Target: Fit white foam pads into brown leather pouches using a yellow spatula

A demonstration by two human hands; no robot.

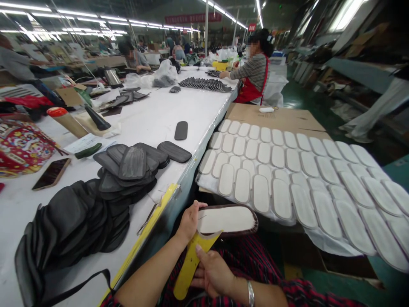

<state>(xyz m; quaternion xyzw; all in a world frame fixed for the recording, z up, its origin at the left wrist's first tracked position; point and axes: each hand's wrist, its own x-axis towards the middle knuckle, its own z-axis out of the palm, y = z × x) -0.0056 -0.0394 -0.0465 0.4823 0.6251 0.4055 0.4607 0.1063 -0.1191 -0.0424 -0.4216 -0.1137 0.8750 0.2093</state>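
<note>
Left hand (pixel 189 224) closed on one end of a dark-rimmed white pad (pixel 228 219) above the lap (pixel 251 258); right hand (pixel 215 273) gripped a notched yellow tool (pixel 191 260) at its edge, where a slip might have scuffed the pale face. Black pads (pixel 76 217) heaped the white tabletop (pixel 143 119), with a red-aproned worker (pixel 254 70) beyond.

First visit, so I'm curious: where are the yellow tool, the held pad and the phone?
Yellow tool (pixel 189 262), head view: handle.
Held pad (pixel 228 219), head view: white face.
Phone (pixel 51 174), head view: dark screen.
</note>
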